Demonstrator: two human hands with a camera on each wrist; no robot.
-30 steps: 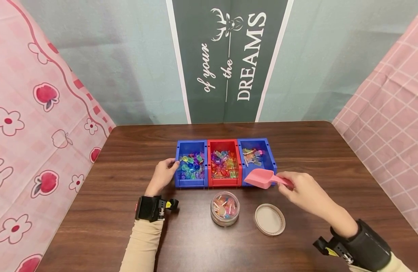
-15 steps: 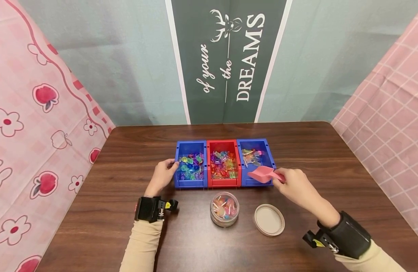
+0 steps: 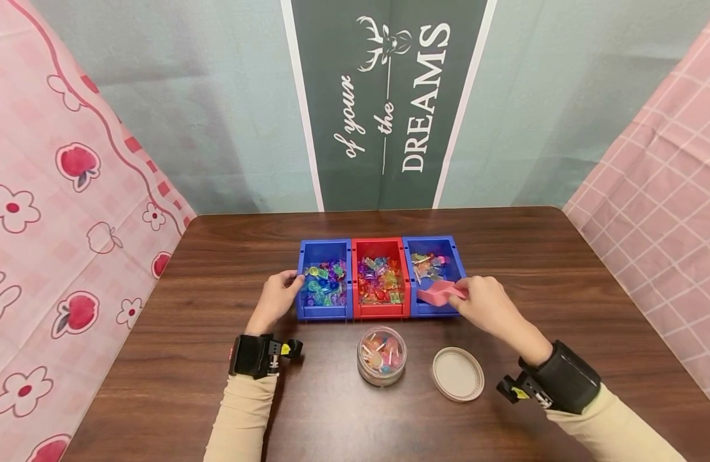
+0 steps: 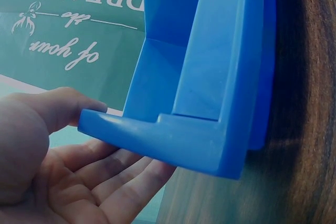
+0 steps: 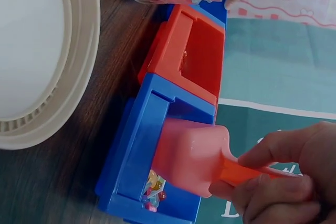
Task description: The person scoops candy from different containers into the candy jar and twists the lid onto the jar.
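My right hand point(image 3: 489, 305) grips the handle of a pink scoop point(image 3: 437, 293). The scoop's blade dips into the right blue bin point(image 3: 438, 244), close to its front lip. Small pieces point(image 5: 152, 188), some of them lollipops, lie in that bin. On the other side my left hand point(image 3: 276, 300) holds the outer wall of the left blue bin point(image 3: 326, 312), with the thumb at the rim and the fingers along the outside. Blue, green and purple beads point(image 3: 326, 282) fill the bottom of the left bin. Between the two stands a red bin point(image 3: 381, 310) of mixed bright beads.
In front of the bins a clear jar point(image 3: 381, 356) stands uncapped, with lollipop-like pieces inside. Its pale round lid point(image 3: 457, 374) lies to the right on the brown table point(image 3: 522, 256). Fabric backdrops point(image 3: 505, 115) rise at the back and sides.
My right hand has moved left and forward, taking the pink scoop from above the right bin's front lip down into it. My left hand has stayed on the left bin.
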